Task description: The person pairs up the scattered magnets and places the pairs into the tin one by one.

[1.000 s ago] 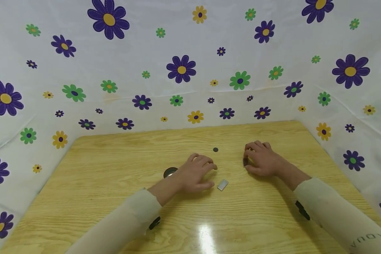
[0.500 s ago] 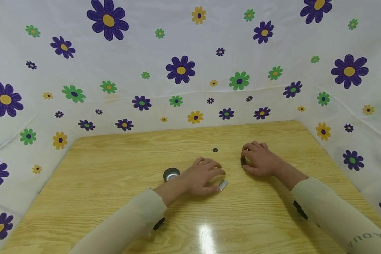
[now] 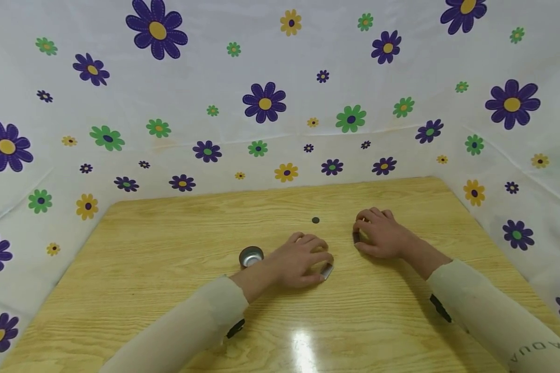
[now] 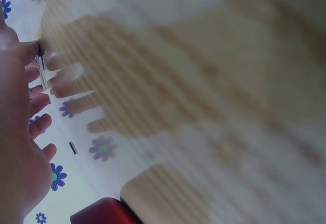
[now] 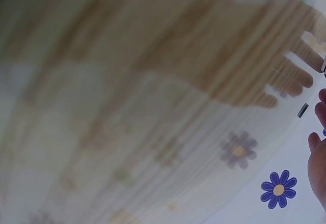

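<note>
My left hand (image 3: pixel 298 261) rests low over the table, with thumb and index finger pinching the two ends of a small flat silver rectangular piece (image 3: pixel 327 271). The left wrist view shows the same silver piece (image 4: pixel 42 71) between those fingertips. To the right, my right hand (image 3: pixel 380 233) pinches a small dark rectangular piece (image 3: pixel 357 238) between thumb and fingers, close on the tabletop. Most of that hand falls outside the right wrist view, where its fingers (image 5: pixel 321 113) show at the edge.
A small round metal bowl (image 3: pixel 251 256) stands beside my left wrist, partly behind the forearm. Beyond the hands, a small dark disc (image 3: pixel 316 220) lies on the wooden table (image 3: pixel 168 290). White flower-print cloth (image 3: pixel 205 77) surrounds the table at the back and sides.
My left hand has moved right and now pinches the silver piece, uncovering more of the metal bowl. My right hand has shifted slightly left with the dark piece.
</note>
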`<state>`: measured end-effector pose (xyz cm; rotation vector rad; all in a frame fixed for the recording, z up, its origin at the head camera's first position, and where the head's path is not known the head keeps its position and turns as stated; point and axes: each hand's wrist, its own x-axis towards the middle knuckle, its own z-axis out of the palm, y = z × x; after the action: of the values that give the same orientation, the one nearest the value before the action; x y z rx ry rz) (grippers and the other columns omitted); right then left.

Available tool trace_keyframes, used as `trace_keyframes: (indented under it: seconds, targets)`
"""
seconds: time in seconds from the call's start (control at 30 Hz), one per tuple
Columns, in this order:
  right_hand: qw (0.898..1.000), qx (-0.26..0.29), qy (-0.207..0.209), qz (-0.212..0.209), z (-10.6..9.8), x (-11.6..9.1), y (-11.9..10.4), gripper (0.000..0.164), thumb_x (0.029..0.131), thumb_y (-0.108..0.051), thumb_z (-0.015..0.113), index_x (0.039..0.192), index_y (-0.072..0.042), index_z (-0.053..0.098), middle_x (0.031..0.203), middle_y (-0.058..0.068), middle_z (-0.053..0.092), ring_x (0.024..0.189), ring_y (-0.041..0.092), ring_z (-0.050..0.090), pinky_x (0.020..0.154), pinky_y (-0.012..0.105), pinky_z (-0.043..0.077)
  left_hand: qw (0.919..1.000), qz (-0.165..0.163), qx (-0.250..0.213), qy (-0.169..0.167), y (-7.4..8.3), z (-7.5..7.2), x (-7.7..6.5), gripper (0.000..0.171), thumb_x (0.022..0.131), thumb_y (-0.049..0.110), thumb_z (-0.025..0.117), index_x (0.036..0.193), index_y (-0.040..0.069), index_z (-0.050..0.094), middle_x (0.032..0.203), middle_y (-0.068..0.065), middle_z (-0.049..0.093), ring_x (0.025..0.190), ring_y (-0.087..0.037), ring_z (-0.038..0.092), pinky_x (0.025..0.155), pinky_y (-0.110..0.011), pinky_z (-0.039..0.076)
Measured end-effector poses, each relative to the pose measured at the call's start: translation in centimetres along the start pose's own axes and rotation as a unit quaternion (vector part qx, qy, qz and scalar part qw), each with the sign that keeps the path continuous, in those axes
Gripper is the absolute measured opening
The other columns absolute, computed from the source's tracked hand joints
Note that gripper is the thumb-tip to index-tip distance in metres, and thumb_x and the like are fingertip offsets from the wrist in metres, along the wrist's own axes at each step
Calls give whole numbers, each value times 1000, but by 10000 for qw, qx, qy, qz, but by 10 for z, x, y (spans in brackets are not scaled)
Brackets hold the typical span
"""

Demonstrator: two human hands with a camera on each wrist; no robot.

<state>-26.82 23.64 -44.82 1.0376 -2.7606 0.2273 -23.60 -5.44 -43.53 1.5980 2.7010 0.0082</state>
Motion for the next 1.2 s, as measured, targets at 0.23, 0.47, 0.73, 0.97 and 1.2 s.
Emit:
trace_keyframes:
  seconds: [0.23,0.47,0.73,0.97,1.2]
  targets:
    - [9998,8,-141,121,-4,0,-3,22,91,-33,67,105,-16,62,117,8,56,108,28,49,84,48,34,9996,-81,271,37,2,4,2,39,103,48,45,135,28,56,137,3,50,133,-17,42,111,-46,32]
    - [9997,23,-175,188,-3,-1,-3,23,91,-33,67,105,-16,62,117,8,55,107,28,48,82,47,34,9974,-597,364,179,-3,9,2,38,103,47,45,131,24,58,133,1,53,129,-18,45,111,-46,33]
    - [9994,157,-170,250,-1,1,-3,23,91,-32,67,106,-16,62,119,9,54,109,30,47,84,50,35,9941,-737,723,339,-5,9,1,39,102,46,45,128,21,60,129,1,54,123,-19,47,108,-44,35]
    - [9988,269,-242,323,-2,1,-3,22,91,-31,67,106,-16,62,120,9,54,110,30,46,84,50,34,9919,-820,898,375,-4,10,3,38,103,46,44,125,20,60,123,0,55,119,-20,48,105,-43,35]
    - [9975,482,-308,405,-3,4,-8,19,91,-30,68,103,-17,62,121,9,54,111,30,46,86,52,33,9901,-919,971,421,-4,12,3,36,102,43,43,124,20,61,122,0,55,115,-20,49,103,-43,36]
